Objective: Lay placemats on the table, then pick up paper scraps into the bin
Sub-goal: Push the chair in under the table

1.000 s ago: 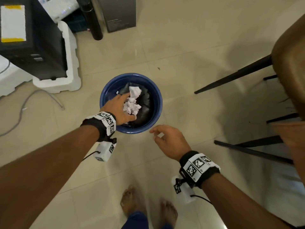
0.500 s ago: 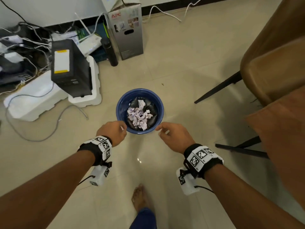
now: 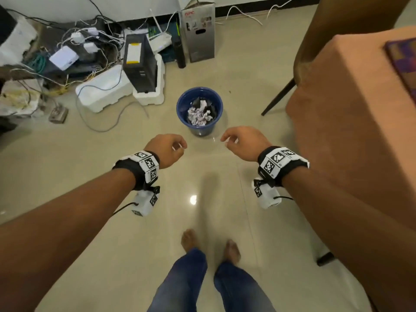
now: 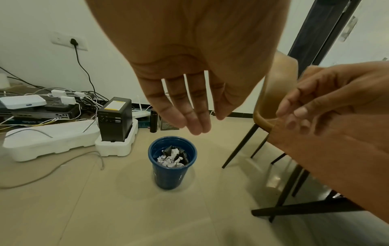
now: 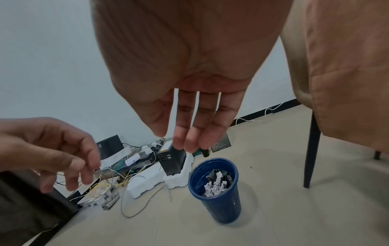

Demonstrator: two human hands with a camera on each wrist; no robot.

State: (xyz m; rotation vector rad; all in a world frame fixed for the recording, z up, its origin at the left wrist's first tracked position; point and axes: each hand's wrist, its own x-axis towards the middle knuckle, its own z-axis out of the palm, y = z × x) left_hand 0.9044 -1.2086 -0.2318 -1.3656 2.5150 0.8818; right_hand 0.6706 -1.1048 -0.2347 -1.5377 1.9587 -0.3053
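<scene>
Left hand (image 3: 167, 147) withdrawn from blue bin (image 3: 199, 131); crumpled paper scraps (image 3: 199, 114) now inside. Right hand (image 3: 244, 144) likewise empty, fingers relaxed, loosely curled. Disposal apparently done.

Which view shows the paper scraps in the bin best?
The head view: it looks down on the paper scraps filling the blue bin. Both wrist views see them obliquely, partly hidden by the rim.

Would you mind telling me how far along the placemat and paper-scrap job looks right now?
Crumpled paper scraps already lie in the blue bin, and a patterned placemat shows at the corner of the table. Nothing is in hand: the left hand and right hand hang loosely curled and empty. No scraps show on the visible floor; the rest of the tabletop is out of view.
</scene>
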